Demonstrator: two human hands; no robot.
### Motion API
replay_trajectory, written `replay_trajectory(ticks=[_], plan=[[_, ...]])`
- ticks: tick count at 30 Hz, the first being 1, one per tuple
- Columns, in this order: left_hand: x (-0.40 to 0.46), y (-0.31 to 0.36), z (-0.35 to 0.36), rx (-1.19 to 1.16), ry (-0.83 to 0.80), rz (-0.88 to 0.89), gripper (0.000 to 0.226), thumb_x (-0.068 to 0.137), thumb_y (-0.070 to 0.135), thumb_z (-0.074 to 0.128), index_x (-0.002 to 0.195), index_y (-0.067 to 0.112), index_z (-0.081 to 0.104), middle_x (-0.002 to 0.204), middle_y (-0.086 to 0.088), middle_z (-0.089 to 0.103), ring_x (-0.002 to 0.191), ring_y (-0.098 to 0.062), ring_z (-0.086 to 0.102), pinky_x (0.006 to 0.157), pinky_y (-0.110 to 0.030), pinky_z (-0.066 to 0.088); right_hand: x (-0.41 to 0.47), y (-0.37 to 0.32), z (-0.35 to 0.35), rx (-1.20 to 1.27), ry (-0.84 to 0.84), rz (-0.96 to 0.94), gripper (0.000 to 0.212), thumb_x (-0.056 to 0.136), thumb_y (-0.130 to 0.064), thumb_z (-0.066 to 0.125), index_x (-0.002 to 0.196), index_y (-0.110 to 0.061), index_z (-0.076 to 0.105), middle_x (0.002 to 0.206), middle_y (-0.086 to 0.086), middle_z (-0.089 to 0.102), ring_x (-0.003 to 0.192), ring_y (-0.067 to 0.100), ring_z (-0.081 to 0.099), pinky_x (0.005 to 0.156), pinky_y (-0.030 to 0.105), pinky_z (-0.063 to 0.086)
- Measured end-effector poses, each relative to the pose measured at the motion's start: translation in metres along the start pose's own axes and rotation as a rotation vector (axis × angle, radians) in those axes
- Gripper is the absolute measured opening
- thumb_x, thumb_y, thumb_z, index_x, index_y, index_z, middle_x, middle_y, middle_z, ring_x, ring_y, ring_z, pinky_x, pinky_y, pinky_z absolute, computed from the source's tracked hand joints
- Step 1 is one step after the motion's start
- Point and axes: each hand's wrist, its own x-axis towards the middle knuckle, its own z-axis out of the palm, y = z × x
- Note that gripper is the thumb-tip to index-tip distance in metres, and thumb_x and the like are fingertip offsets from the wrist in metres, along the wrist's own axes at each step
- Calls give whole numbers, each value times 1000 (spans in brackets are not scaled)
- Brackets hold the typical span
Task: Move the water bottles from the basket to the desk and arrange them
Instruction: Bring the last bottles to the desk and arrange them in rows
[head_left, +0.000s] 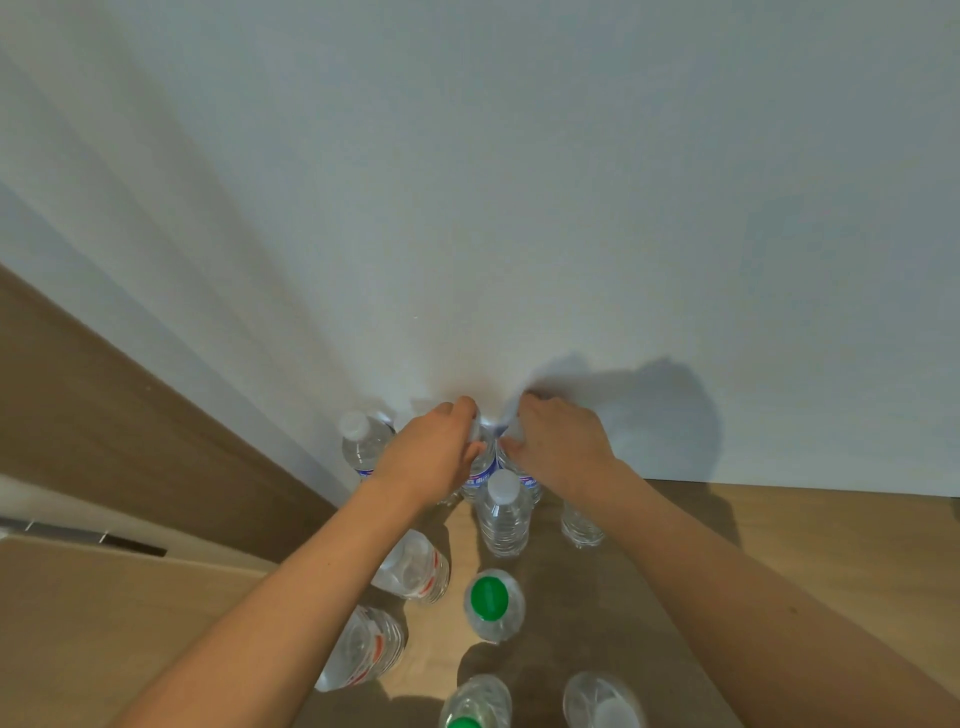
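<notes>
Bottles (503, 514), ten on desk (805, 545); both hands' fingers (466, 410) clamp two back ones

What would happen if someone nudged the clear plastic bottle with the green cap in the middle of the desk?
The clear plastic bottle with the green cap stands upright and tall on the wooden desk, so it would probably tip rather than slide. Once down, its round body would likely roll. The thin ribbed walls would likely dent under a squeeze.

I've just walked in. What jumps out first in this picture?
Two bare hands reach to the back of the wooden desk, the left hand and right hand each gripping a clear bottle against the white wall. Nearer, a green-capped bottle stands out among the clear ones.
</notes>
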Motion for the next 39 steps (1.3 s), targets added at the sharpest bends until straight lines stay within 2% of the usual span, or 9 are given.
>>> replay_trajectory(ticks=[10,16,20,23,27,29,31,35,39], plan=[[0,2,1,0,29,0,35,97,32,56,126,13,47,112,-10,57,87,-33,61,73,-43,51,-1,0,12,-15,43,11,41,96,-45,51,115,-9,49,104,7,66,92,27,65,65,30,37],[-5,3,-2,-10,49,-28,38,95,34,58,125,15,45,108,-9,58,85,-31,62,69,-40,50,-4,1,10,-16,17,30,44,96,-47,52,118,-9,48,104,6,66,94,26,66,66,30,39],[-21,9,-17,-57,119,-55,41,95,34,58,129,17,43,106,-7,59,88,-27,62,68,-37,49,-15,-1,-4,12,-26,31,37,95,-44,50,111,-10,47,87,3,55,82,25,60,63,30,37],[-49,11,-36,-89,210,-112,40,98,33,53,133,18,43,109,-4,59,86,-23,61,74,-39,51,-28,-3,-19,-10,67,28,31,95,-36,51,112,-10,49,84,4,54,72,27,55,60,30,36],[-99,5,-57,-100,323,-183,38,97,30,54,132,16,49,114,-2,59,75,-15,55,70,-30,42,-51,-18,-31,-7,355,-175,28,85,-22,54,105,-5,64,80,9,62,61,31,61,51,31,47],[-127,1,-66,-97,369,-223,37,96,27,56,130,15,51,115,-2,58,77,-16,57,71,-30,43,-62,-38,-45,24,199,-265,33,94,-24,49,123,-10,57,102,8,61,82,29,63,70,38,52],[-153,-4,-71,-95,400,-241,35,93,23,60,127,13,54,116,-4,56,81,-19,60,75,-32,47,-68,-58,-53,34,26,-330,38,98,-27,46,134,-15,48,120,6,54,102,28,58,86,42,49],[-194,-18,-72,-105,398,-286,34,91,23,62,123,15,56,116,-2,52,81,-22,61,79,-36,49,-77,-93,-41,-50,-90,-447,39,96,-30,48,133,-17,46,121,6,52,107,29,56,84,40,47],[-218,-26,-61,-127,323,-364,37,91,30,62,124,17,53,116,-3,53,84,-23,62,82,-39,50,-76,-114,-25,-101,-215,-492,48,96,-28,52,141,-17,41,135,11,46,116,31,53,88,39,42]])
